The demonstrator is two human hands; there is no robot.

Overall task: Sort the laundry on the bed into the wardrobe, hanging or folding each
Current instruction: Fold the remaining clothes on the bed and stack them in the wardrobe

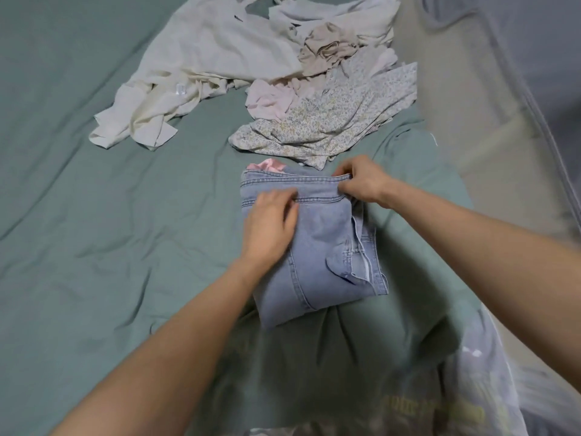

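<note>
Our left hand (270,225) lies flat on the folded pale-blue denim jeans (314,247), fingers fairly straight and pressing the cloth down near a stitched seam, while our right hand (361,184) pinches the far right corner of the top fold, fingers curled over a hem edge. Going from left to right across the wrinkled sage-green bed sheet (94,215), we see a cream long-sleeved garment (176,89) sprawled at the far left of the heap, then a crumpled beige piece (327,48) and a pale pink piece (270,99), then a small-flowered light garment (339,121) spread towards the right; all of it sits beyond the jeans, near but apart. A slip of shiny pink fabric (264,166) peeks out at the far edge of the denim. The jeans lie in the middle of the bed, just in front of us, folded into a compact block whose long axis runs away from us, leaning slightly left at the far end, with the waistband and zip on the near right side. We judge the denim thick, fairly stiff and heavier than the rest, not slippery and not fragile; it should keep a crease. The best hold is probably with both hands under the block's long sides, so the layers do not slide open.
</note>
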